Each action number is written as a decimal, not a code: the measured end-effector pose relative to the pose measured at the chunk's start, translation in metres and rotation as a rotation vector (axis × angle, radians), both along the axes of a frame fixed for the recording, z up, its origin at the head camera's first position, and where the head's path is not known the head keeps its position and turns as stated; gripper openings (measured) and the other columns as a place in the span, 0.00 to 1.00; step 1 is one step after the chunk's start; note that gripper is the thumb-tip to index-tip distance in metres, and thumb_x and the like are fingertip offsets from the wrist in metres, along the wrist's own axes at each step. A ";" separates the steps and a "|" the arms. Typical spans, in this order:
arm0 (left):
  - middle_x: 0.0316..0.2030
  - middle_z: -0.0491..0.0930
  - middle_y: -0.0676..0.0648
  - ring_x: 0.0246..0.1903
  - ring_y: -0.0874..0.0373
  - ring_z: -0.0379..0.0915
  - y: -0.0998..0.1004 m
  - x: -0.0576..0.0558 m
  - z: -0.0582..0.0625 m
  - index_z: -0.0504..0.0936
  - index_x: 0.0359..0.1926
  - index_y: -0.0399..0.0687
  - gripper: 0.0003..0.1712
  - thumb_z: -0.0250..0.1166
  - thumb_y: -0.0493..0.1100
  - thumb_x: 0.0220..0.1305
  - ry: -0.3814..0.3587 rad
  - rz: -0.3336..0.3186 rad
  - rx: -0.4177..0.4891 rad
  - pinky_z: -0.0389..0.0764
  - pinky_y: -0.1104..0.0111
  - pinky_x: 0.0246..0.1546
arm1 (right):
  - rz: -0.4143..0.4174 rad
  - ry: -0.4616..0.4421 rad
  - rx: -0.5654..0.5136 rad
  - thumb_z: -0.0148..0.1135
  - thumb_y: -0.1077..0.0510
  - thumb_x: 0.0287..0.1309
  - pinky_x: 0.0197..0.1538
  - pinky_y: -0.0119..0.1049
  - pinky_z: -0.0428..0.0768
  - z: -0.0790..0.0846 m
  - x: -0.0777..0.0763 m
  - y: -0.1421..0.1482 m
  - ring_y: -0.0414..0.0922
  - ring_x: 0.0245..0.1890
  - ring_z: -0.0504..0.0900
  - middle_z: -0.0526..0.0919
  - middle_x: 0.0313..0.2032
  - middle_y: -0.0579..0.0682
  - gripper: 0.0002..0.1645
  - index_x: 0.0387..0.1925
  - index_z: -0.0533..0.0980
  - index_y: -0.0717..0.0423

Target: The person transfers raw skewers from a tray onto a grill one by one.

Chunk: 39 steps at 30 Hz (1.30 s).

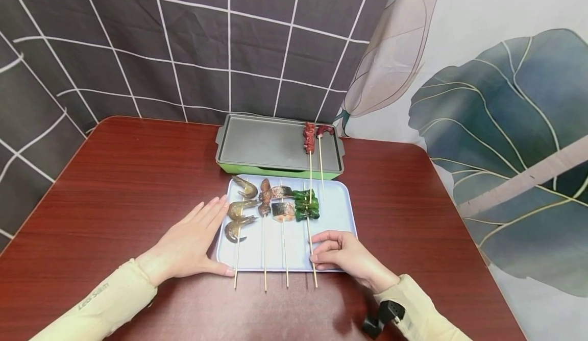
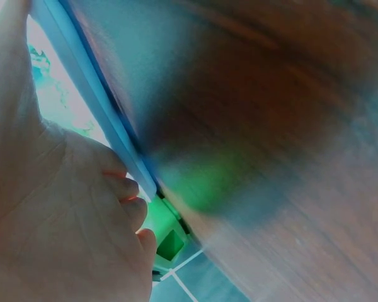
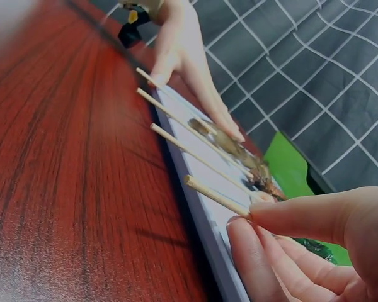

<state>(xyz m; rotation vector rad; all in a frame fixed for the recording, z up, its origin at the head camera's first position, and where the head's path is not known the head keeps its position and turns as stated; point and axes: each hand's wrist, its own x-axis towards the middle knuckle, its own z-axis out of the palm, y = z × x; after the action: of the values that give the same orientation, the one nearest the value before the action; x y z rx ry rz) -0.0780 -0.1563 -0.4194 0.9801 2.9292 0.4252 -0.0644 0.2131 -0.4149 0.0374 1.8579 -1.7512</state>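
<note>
My left hand (image 1: 197, 239) rests with straight fingers along the left edge of the pale blue tray (image 1: 298, 253), thumb at its near corner. On the tray lie a shrimp skewer (image 1: 242, 210), a brown meat skewer (image 1: 264, 198), a fish skewer (image 1: 283, 211) and a green pepper skewer (image 1: 307, 213). Between thumb and fingers, my right hand (image 1: 344, 255) pinches the lower stick of the green pepper skewer, near the tray's front edge. The right wrist view shows this stick's blunt end (image 3: 205, 190) jutting past the tray rim.
Behind the tray stands a grill with a grey plate (image 1: 262, 144) and green base. A red meat skewer (image 1: 310, 139) and a dark red curled skewer (image 1: 325, 130) lie at its right, sticks reaching over the tray. The reddish wooden table (image 1: 138, 177) meets a checked cloth (image 1: 197, 40).
</note>
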 end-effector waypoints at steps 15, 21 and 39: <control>0.76 0.53 0.31 0.75 0.38 0.49 -0.001 0.000 -0.001 0.58 0.74 0.25 0.78 0.58 0.88 0.45 0.000 0.002 -0.005 0.53 0.47 0.74 | -0.015 0.012 -0.024 0.63 0.74 0.58 0.40 0.39 0.88 0.002 0.005 0.004 0.43 0.35 0.85 0.84 0.35 0.55 0.25 0.57 0.70 0.77; 0.76 0.53 0.31 0.75 0.38 0.49 -0.001 0.000 -0.001 0.57 0.74 0.25 0.78 0.58 0.88 0.45 -0.004 0.007 -0.008 0.52 0.47 0.74 | -0.017 0.044 -0.046 0.61 0.74 0.59 0.41 0.39 0.88 0.007 0.007 0.007 0.43 0.36 0.85 0.84 0.34 0.54 0.24 0.57 0.70 0.78; 0.75 0.54 0.31 0.75 0.38 0.50 0.000 0.000 -0.004 0.57 0.74 0.24 0.79 0.59 0.88 0.45 0.013 -0.002 0.008 0.52 0.48 0.74 | 0.040 0.065 -0.101 0.65 0.72 0.59 0.41 0.38 0.88 0.012 0.006 -0.011 0.42 0.35 0.85 0.84 0.36 0.54 0.28 0.61 0.70 0.77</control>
<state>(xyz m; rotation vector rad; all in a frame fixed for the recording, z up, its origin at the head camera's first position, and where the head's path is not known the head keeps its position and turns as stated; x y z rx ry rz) -0.0784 -0.1567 -0.4234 0.9907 2.9399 0.4321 -0.0585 0.2024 -0.4027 -0.0960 1.8001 -1.8360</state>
